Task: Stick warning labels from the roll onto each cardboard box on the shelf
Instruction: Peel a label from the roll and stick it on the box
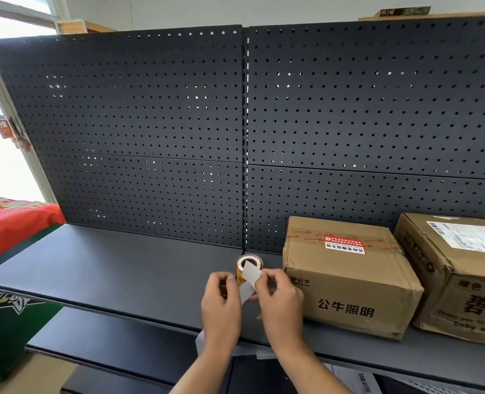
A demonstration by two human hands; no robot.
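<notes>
Dark metal shelf (pixel 121 268), pegboard (pixel 138 115) behind. Label roll (pixel 249 264) stands on the shelf. First box (pixel 346 291) is just right of the roll and has a red warning label (pixel 344 245) on top. Second box (pixel 457 280) is further right, no red label seen. Just in front of the roll, left hand (pixel 221 304) and right hand (pixel 281 301) both pinch the white strip (pixel 249 281) with curled fingers. Likely peeling: fold the backing sharply, hold the label's edge only, can't tell if it's free yet.
</notes>
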